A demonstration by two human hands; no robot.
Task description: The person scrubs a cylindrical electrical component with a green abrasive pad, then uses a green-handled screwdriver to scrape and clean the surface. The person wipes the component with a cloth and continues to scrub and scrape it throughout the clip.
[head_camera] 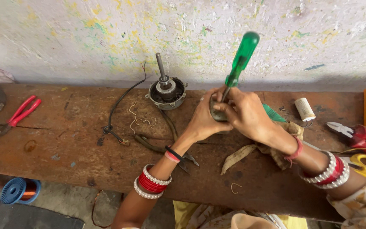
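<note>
Both hands work 1 small grey part above the worktop: the left hand grips it, the right hand pinches the green screwdriver and presses its tip in. Next move needs steady turning.

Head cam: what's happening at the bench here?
A person works at a rusty bench. The left hand steadies a small grey metal part, while the right hand presses a green-handled screwdriver down into it. Behind sits a small motor housing with its shaft up and a black wire trailing left. Red pliers lie at far left, a white capacitor to the right.
</note>
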